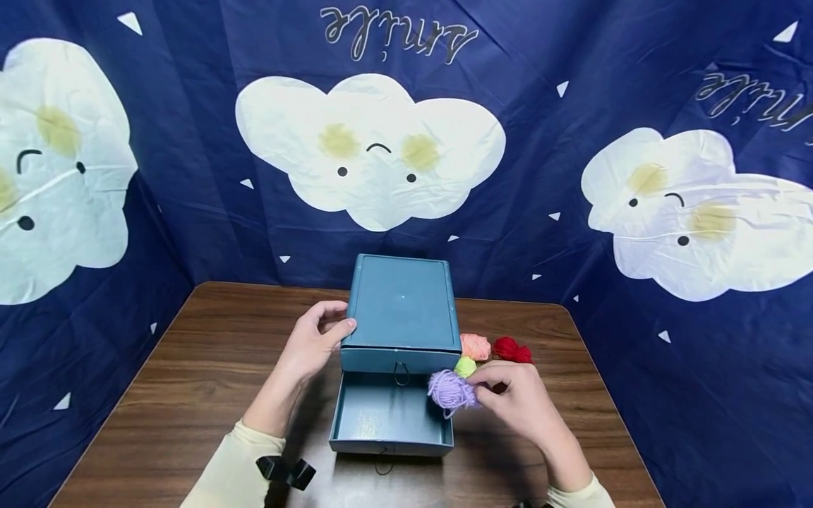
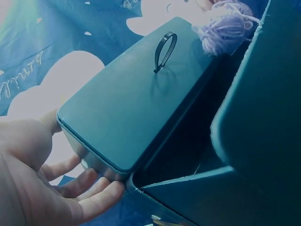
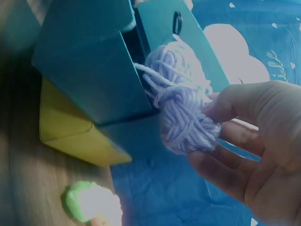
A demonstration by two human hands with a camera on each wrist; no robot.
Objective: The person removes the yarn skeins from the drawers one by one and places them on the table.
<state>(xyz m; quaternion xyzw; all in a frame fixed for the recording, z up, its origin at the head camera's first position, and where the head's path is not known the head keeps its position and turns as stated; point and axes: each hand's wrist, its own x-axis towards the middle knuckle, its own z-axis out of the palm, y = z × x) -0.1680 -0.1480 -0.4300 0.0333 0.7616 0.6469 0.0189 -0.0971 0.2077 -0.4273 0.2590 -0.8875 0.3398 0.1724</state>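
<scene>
A blue-green drawer box (image 1: 403,303) stands on the table with its lower drawer (image 1: 381,448) pulled out. My left hand (image 1: 317,335) touches the box's left side, fingers extended along it and thumb at the top edge. The fingers (image 2: 84,181) lie against that side in the left wrist view. My right hand (image 1: 517,395) pinches a lilac ball of yarn (image 1: 449,391) between thumb and fingers. This yarn overlaps the open drawer's right edge in the head view. A loose strand (image 3: 148,73) reaches toward the drawer in the right wrist view.
Right of the box lie yarn balls in peach (image 1: 475,346), yellow-green (image 1: 466,367) and red (image 1: 511,350). Both drawer fronts carry dark loop pulls (image 2: 164,52). A yellow box-shaped part (image 3: 75,122) adjoins the drawer. A dark blue cloud-printed cloth (image 1: 356,261) hangs around the wooden table (image 1: 235,353).
</scene>
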